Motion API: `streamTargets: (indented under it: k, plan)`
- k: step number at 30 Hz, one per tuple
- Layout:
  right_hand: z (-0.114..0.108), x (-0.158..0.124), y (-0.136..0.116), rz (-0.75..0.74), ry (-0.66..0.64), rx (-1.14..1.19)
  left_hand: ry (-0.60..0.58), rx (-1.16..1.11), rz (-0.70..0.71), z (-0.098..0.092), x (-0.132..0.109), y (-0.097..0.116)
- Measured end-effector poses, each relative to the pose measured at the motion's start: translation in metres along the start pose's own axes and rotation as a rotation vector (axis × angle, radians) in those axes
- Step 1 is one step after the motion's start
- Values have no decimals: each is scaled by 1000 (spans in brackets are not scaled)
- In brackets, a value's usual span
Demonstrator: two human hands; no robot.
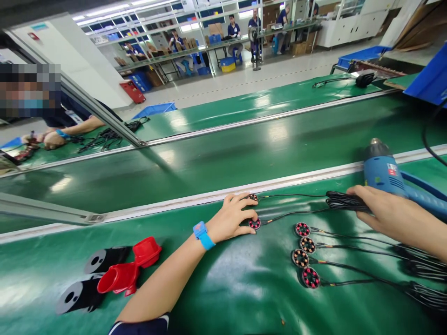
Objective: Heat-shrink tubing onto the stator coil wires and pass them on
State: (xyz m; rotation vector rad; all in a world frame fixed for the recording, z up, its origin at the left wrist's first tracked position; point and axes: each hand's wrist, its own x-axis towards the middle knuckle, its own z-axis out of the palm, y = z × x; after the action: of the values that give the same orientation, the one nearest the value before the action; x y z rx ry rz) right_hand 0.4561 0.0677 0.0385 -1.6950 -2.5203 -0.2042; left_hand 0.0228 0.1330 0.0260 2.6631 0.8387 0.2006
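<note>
My left hand (pixel 233 216), with a blue wristband, reaches over two small round coils on the green mat. Its fingertips touch the lower one, a ring with red windings (pixel 254 224), and the upper coil (pixel 253 197) is partly under the fingers. Thin black leads run right from both to a bundled black cable (pixel 344 200). My right hand (pixel 370 204) holds that bundle at its right end, fingers closed round it. Several more ring coils (pixel 308 245) lie in a column between the hands and nearer to me, their leads trailing right.
A blue heat gun (pixel 384 170) lies beyond my right hand. Two red plastic parts (pixel 120 278) and two black parts (pixel 78 295) sit at left. A metal post (pixel 104 109) rises at left; a co-worker's hands (pixel 54 138) are behind it.
</note>
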Motion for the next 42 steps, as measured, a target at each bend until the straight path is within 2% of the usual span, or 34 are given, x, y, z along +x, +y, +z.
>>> streamTargets:
  k: [2, 5, 12, 16, 19, 25, 30, 33, 34, 36, 39, 42]
  plan:
    - [-7, -1, 3, 48, -14, -7, 1, 26, -16, 4, 7, 1]
    - [-18, -13, 9, 108, -53, -2, -8, 31, 47, 3, 25, 2]
    - [-39, -63, 25, 176, -28, -101, -38, 2, 218, 1, 81, 13]
    - [-40, -94, 44, 253, -85, -103, -33, -41, 321, 11, 116, 25]
    - [-33, -114, 58, 292, -143, -48, -33, -67, 363, 18, 135, 36]
    - [-9, -140, 67, 366, -212, 196, -43, -127, 361, 23, 141, 50]
    - [-13, -157, 67, 356, -222, 292, -75, -159, 376, 21, 136, 58]
    - [-24, -156, 69, 359, -305, 325, -106, -151, 378, 19, 135, 63]
    - [-26, -152, 70, 365, -297, 319, -113, -145, 379, 18, 134, 65]
    - [-27, -137, 75, 400, -192, 259, -126, -140, 380, 17, 133, 68]
    - [-15, -102, 85, 448, -38, 124, -147, -158, 358, 15, 129, 68]
    - [7, -68, 98, 485, -55, 78, -145, -207, 330, 12, 123, 62]
